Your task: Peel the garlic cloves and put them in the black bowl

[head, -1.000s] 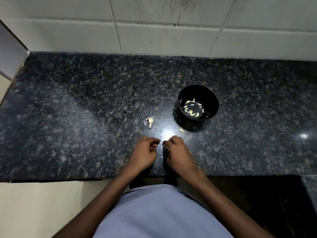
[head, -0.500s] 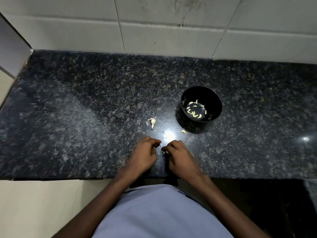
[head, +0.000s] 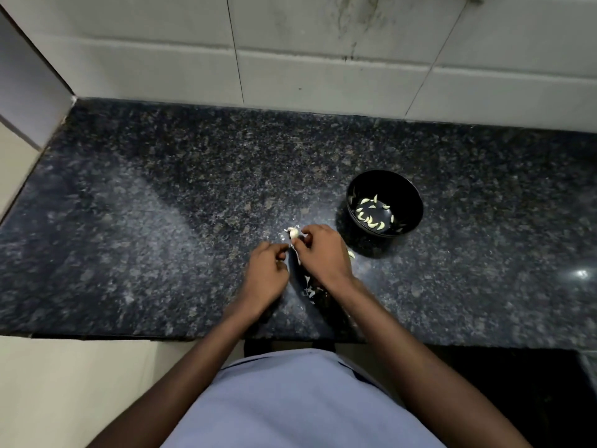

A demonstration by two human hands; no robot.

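Because a small white garlic clove (head: 293, 233) is so light and hard, with thin, dry skin that tears like paper, it looks best to take it by its two ends and pull the skin off in bits. It may slip once the skin is off, so a firm pinch would help. This clove lies on the dark speckled stone desk (head: 161, 221), about the middle of it and nearer the front edge than the wall. The right hand (head: 323, 253) has its fingers (head: 307, 236) curled, and the tips touch the clove or sit just beside it; I cannot tell if they pinch it yet. The left hand (head: 266, 274) is curled too, and I cannot tell what it holds. Bits of white peel (head: 310, 287) lie on the desk between the two hands. The round black bowl (head: 403, 202) stands to the right, with many peeled pale cloves (head: 371, 218) in it.
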